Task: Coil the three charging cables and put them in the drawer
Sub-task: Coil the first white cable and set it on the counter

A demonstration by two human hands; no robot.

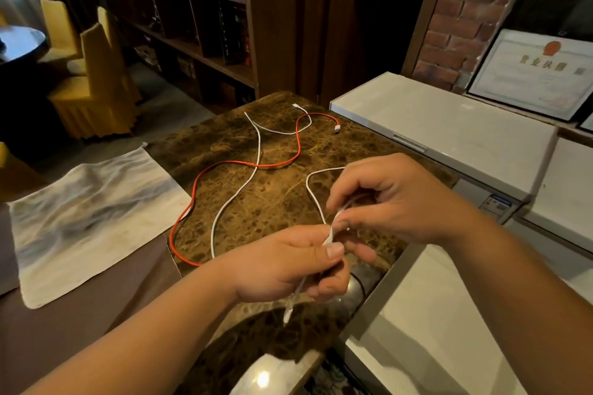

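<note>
Three cables are on the brown marble counter. A red cable snakes from a plug at the far side to a loop near my left wrist. A long white cable crosses it and lies loose. Both hands hold a second white cable above the counter. My left hand pinches it between thumb and fingers, its plug end dangling below. My right hand pinches the same cable just above, and a loop arcs out to the left. No drawer is visible.
A stained white cloth lies on the left of the counter. White chest freezers stand to the right, with a framed certificate behind. Dark shelving and yellow-covered chairs are at the back left.
</note>
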